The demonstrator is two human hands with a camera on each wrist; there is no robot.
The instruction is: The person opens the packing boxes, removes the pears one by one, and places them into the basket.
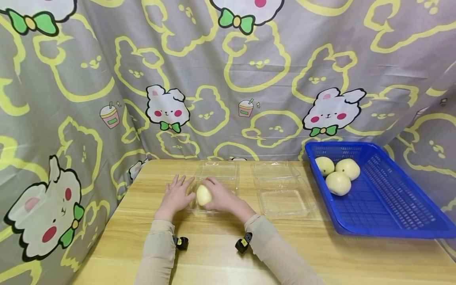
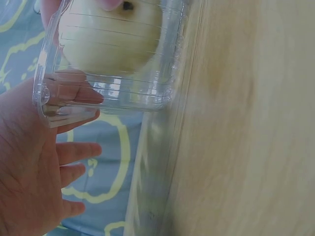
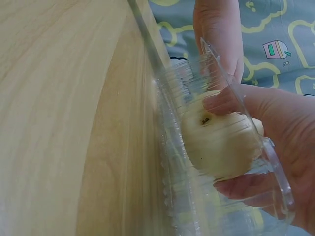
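My right hand [image 1: 222, 198] grips a pale yellow pear [image 1: 204, 195] inside a clear plastic box on the table's left half. In the right wrist view, the thumb lies on the pear [image 3: 221, 142] near its dark end spot, with fingers on the opposite side. The box's clear wall [image 2: 118, 93] stands in front of the pear in the left wrist view. My left hand [image 1: 175, 196] is at the box's left side, fingers spread and fairly straight. Its thumb and forefinger are by the box wall; whether they press it I cannot tell.
A second clear plastic box [image 1: 283, 202], lid folded back, lies open to the right. Farther right, a blue plastic basket [image 1: 384, 231] holds three pale yellow pears [image 1: 338, 183] in its left end. A patterned curtain [image 1: 213, 71] hangs behind the wooden table [image 1: 210, 253].
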